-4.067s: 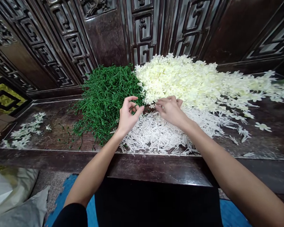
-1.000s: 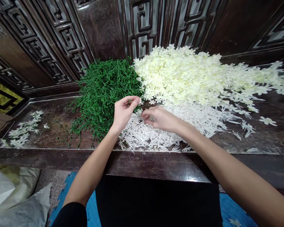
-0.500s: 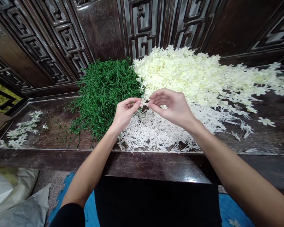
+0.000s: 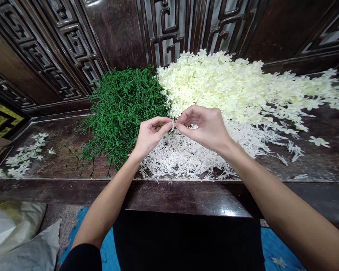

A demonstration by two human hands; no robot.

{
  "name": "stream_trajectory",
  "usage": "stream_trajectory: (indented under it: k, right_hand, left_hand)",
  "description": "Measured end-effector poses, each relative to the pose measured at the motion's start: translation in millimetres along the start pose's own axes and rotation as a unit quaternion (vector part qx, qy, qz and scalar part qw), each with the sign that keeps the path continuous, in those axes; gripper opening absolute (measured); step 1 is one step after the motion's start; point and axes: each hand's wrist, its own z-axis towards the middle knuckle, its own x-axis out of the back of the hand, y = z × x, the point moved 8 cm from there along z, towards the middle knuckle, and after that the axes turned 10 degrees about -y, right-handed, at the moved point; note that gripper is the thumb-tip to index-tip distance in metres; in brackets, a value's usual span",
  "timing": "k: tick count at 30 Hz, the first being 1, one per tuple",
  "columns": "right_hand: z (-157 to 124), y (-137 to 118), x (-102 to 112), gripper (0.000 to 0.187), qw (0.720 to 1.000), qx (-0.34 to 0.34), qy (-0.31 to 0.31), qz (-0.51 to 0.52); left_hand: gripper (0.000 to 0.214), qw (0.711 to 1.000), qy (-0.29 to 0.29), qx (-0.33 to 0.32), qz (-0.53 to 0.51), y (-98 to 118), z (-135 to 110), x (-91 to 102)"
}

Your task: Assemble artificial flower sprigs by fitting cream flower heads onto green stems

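My left hand and my right hand meet fingertip to fingertip over the heaps. Both are closed in a pinch on a small white artificial flower, which is mostly hidden by the fingers. Behind my left hand is a heap of green plastic stems. Cream-white artificial petals are piled behind my right hand. Beneath both hands spreads a pile of thin white plastic sprigs.
Several white flowers lie at the left end of the dark wooden bench. A carved wooden backrest rises behind the heaps. Pale sacks stand on the floor at lower left. A single flower lies at right.
My fingertips have come closer together, so the flower between them shows less than before. The view has shifted slightly.
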Motion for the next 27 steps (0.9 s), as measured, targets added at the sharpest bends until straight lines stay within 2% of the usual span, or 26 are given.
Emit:
stream_trajectory:
  k: [4,17,20,24,27]
  right_hand:
    - [0.4,-1.7,-2.4,0.007,1.0,0.009,-0.019,0.008]
    - [-1.6,-5.2,-0.8,0.009,0.998,0.049,0.02,-0.037]
    - [-0.4,-3.6,-1.1,0.013,0.999,0.045,0.011,-0.002]
    - [1.1,2.7,-1.7,0.016,0.998,0.047,0.011,0.043]
    - [2.0,9.6,-4.5,0.02,0.998,0.033,0.008,0.056]
  left_hand:
    - [0.017,1.0,0.001,0.007,-0.004,-3.1,-0.1,1.1]
    - [0.012,1.0,-0.004,0.007,0.027,4.8,0.0,-2.4]
    - [0.016,0.999,0.002,0.018,-0.03,-1.6,0.5,-2.9]
    - [0.024,0.984,0.025,0.058,-0.167,-19.0,0.2,-5.5]
    - [0.024,0.975,0.031,0.078,-0.207,-26.0,-0.8,-8.4]
